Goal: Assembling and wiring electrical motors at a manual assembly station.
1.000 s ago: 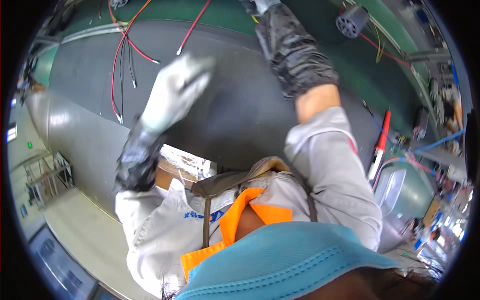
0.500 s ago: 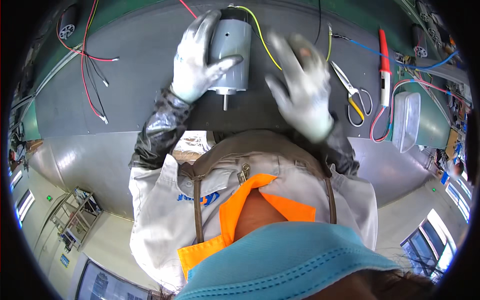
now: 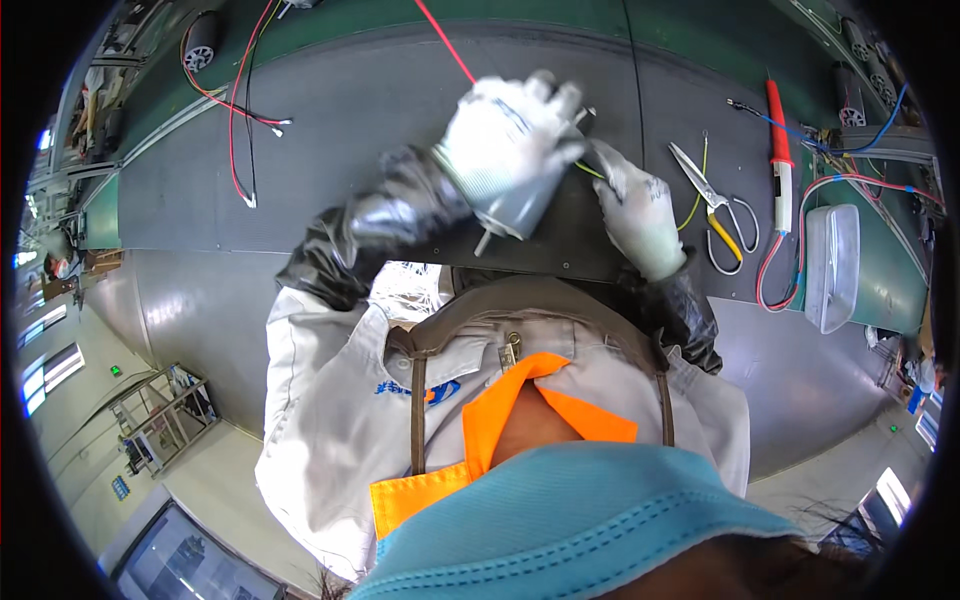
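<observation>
A grey cylindrical motor [image 3: 522, 207] lies tilted on the dark bench mat, its shaft pointing down to the left. My left hand [image 3: 508, 135], in a white glove, lies over the motor with its fingers wrapped round the body, covering most of it. Beside the motor's far end, my gloved right hand [image 3: 640, 215] has its thumb and fingers closed on a yellow-green wire [image 3: 590, 171]. The wire runs from the motor into those fingers, and its loose end [image 3: 704, 155] comes out to the right. A red wire [image 3: 445, 40] runs up and away behind my left hand.
Scissors [image 3: 712, 200] with a yellow-lined handle lie right of my right hand. Beyond them are a red-and-white pen-shaped tool [image 3: 781, 150] on a cable and a clear plastic box [image 3: 832, 268]. Red and black wires [image 3: 243, 140] spread at left, near another motor [image 3: 199, 42].
The motor has turned, its shaft end swinging left. My left hand has moved right and over it. My right hand has come down beside it and closed on the yellow-green wire.
</observation>
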A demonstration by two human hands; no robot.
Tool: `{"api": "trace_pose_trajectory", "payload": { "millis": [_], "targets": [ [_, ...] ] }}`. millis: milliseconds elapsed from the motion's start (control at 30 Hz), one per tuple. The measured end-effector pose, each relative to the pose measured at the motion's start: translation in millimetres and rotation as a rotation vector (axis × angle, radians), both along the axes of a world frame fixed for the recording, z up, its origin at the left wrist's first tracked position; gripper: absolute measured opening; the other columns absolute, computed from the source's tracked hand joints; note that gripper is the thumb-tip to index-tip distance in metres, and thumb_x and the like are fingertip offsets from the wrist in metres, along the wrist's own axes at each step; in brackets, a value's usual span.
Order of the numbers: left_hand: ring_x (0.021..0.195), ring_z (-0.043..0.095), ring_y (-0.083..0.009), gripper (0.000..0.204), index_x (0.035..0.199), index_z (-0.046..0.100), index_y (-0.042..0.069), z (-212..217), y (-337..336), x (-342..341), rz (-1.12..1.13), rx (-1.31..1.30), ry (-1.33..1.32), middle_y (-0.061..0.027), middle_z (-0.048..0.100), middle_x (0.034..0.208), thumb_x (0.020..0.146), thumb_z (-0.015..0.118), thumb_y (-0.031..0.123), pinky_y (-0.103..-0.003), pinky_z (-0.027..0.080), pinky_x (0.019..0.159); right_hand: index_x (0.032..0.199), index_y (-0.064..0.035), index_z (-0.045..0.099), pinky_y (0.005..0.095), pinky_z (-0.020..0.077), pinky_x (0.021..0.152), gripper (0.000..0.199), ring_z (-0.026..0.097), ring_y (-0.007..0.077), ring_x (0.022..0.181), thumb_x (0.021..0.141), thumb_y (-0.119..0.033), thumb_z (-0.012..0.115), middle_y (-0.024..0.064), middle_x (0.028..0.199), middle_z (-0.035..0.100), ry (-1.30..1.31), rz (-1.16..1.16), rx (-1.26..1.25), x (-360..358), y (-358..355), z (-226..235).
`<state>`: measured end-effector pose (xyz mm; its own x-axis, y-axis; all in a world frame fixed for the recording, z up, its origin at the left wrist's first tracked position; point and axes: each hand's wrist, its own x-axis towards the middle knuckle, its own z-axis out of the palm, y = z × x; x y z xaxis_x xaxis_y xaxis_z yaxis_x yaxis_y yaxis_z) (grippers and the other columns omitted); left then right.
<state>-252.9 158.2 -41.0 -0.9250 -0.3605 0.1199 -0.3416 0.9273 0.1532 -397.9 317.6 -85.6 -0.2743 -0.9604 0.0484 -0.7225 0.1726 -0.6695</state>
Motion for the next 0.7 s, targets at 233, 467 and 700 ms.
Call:
{"api": "trace_pose_trajectory", "payload": {
  "millis": [233, 467, 700],
  "targets": [
    [0.079, 0.071, -0.0339, 0.051, 0.124, 0.056, 0.003, -1, 14, 43, 0.321, -0.005, -0.004, -0.0191, 0.067, 0.104, 0.091, 0.064, 0.042, -0.045, 0.056, 0.068, 0.129, -0.0059, 0.058, 0.0444, 0.05, 0.062, 0.046, 0.062, 0.0328, 0.067, 0.083, 0.001, 0.059, 0.0141, 0.076, 0.061, 0.123, 0.261, -0.335, 3, -7, 0],
    [0.101, 0.065, -0.0433, 0.04, 0.132, 0.053, 0.001, -34, -35, 114, 0.337, 0.333, 0.134, -0.0217, 0.067, 0.11, 0.103, 0.047, 0.029, -0.046, 0.053, 0.088, 0.136, -0.0096, 0.054, 0.0442, 0.0504, 0.063, 0.051, 0.063, 0.0327, 0.069, 0.086, -0.002, 0.058, 0.0135, 0.079, 0.061, 0.017, 0.334, -0.287, 22, -21, 7],
    [0.069, 0.07, -0.0286, 0.049, 0.12, 0.059, -0.005, 26, -23, 80, 0.066, -0.179, -0.446, -0.0138, 0.069, 0.079, 0.097, 0.058, 0.039, -0.043, 0.055, 0.064, 0.129, -0.0071, 0.058, 0.0394, 0.0512, 0.066, 0.047, 0.064, 0.0285, 0.071, 0.082, -0.001, 0.057, 0.0102, 0.075, 0.062, 0.568, 0.193, 0.01, -33, -14, 19]
  ]
}}
